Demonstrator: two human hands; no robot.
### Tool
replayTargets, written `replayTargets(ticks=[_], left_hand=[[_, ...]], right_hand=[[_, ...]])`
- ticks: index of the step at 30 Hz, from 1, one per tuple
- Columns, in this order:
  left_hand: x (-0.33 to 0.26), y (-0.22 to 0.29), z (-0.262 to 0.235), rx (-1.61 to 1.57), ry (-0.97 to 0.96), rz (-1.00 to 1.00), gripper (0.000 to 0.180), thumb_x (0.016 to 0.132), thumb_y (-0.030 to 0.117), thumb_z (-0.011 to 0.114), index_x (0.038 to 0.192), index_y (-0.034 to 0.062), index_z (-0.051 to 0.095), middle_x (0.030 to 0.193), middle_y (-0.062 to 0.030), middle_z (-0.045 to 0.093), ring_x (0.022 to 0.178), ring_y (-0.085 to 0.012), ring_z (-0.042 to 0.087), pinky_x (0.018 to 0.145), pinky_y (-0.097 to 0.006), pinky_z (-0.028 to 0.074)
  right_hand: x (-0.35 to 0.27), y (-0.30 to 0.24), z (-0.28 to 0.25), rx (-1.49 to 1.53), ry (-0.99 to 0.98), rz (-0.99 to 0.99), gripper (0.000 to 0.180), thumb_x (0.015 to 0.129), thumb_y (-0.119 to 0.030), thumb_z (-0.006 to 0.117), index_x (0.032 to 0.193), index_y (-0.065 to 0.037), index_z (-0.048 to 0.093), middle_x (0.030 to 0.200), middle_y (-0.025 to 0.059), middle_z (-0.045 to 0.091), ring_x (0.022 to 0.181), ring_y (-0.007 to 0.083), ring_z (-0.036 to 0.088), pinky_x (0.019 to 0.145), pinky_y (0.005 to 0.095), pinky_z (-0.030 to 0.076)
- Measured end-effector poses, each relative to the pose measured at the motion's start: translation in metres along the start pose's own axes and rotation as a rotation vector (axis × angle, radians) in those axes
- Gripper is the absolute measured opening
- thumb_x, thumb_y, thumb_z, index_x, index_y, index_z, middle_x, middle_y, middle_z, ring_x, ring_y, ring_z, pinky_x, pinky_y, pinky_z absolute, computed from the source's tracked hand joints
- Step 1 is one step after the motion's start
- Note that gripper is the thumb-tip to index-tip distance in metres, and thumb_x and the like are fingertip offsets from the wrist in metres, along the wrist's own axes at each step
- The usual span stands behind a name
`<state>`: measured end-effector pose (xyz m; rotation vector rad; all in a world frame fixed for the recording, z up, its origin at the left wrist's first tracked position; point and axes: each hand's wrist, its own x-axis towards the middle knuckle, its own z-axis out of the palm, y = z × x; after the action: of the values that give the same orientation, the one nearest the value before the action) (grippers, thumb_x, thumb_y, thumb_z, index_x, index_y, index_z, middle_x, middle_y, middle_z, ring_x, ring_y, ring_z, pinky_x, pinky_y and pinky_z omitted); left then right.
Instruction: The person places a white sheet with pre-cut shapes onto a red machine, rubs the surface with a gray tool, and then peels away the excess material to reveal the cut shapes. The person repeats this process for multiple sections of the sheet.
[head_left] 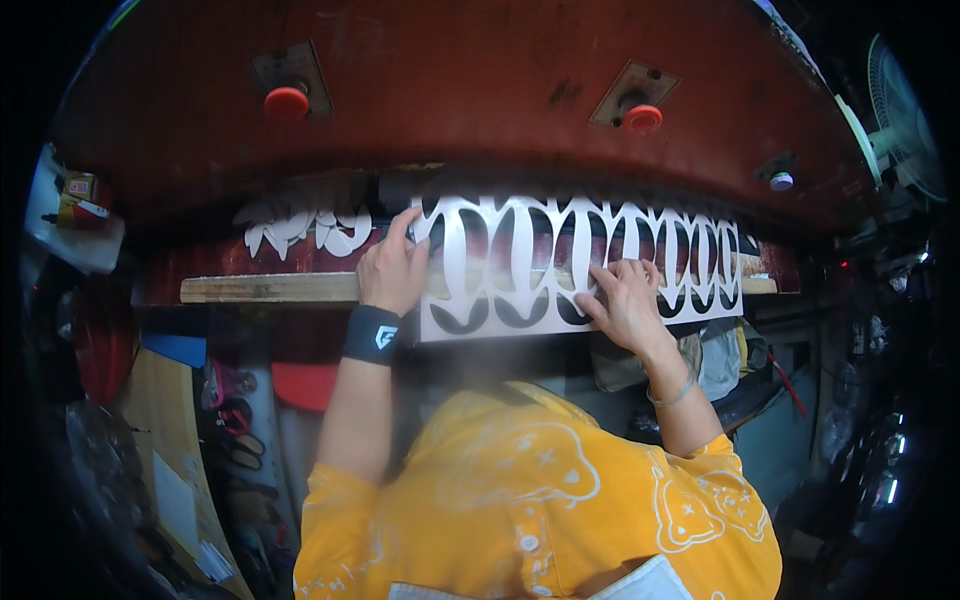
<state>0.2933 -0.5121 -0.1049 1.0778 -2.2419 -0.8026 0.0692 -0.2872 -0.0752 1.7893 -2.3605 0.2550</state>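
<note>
A white sheet [522, 250] with rows of curved, leaf-shaped holes stretches across the wooden edge in front of me. My left hand [392, 268] grips its left edge, fingers near the upper corner. Over the lower middle part lies my right hand [628, 302], its thumb and forefinger around one of the narrow strips between the holes. To the left of my left hand, a loose pile of white curved cut pieces [290, 225] rests on the dark red surface. The sheet's far edge runs into shadow beneath the machine.
A large dark red machine front [450, 90] overhangs the far side. It carries a left red button [287, 103], a right red button [642, 119] and a pale knob [781, 181]. A wooden bar [260, 290] borders the near side. A fan [900, 120] stands far right.
</note>
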Motion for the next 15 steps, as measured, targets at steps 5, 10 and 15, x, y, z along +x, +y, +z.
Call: replayTargets(ticks=[5,10,15], left_hand=[[0.002,0.006,-0.004,0.02,-0.074,-0.066,0.058,0.083,0.021,0.058,0.139,0.0176,0.039,0.075,-0.0179,0.064,0.074,-0.0404,0.062,0.071,-0.049,0.047],[0.015,0.005,-0.008,0.012,-0.096,-0.008,0.066,0.086,0.022,0.059,0.145,0.0187,0.031,0.062,-0.011,0.057,0.057,-0.0321,0.059,0.057,-0.043,0.047],[0.026,0.005,-0.012,-0.027,-0.258,-0.145,0.064,0.086,0.028,0.057,0.144,0.0189,0.03,0.07,-0.0198,0.062,0.067,-0.0422,0.06,0.064,-0.052,0.047]], right_hand=[[0.015,0.003,-0.022,0.057,-0.295,0.028,0.048,0.076,-0.032,0.069,0.113,-0.002,0.06,0.091,0.0165,0.058,0.095,0.031,0.052,0.094,0.0439,0.034],[0.101,0.026,-0.083,0.343,-0.817,0.127,0.03,0.083,-0.029,0.063,0.093,-0.001,0.071,0.079,0.0173,0.069,0.072,0.0272,0.067,0.072,0.0334,0.052],[0.218,0.006,-0.057,0.514,-0.448,0.086,0.049,0.082,-0.032,0.069,0.12,-0.002,0.059,0.11,0.0218,0.062,0.1,0.0245,0.062,0.083,0.036,0.05]])
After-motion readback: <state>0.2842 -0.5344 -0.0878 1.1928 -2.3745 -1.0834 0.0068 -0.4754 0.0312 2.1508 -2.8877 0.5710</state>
